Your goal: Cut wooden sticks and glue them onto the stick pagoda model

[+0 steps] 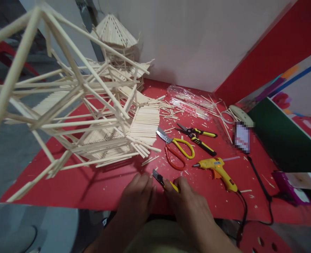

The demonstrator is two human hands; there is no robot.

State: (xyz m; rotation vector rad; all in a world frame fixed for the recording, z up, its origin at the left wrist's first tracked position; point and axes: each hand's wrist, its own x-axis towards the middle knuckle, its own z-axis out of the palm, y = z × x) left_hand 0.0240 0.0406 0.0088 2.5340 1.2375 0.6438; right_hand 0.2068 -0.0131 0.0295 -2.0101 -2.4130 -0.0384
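Observation:
My right hand is closed round a small yellow and black utility knife, whose blade end points up and left over the red table. My left hand rests beside it on the table with fingers curled down, close to the knife's tip; whether it pins anything under its fingertips is hidden. A large frame of pale wooden sticks stands on the left of the table, and stacked stick panels lie just beyond my hands.
Scissors with red and yellow handles, black and yellow pliers and a yellow glue gun with a black cable lie right of the sticks. A clear bag of sticks, a phone and a dark green box sit further right. A wall closes the back.

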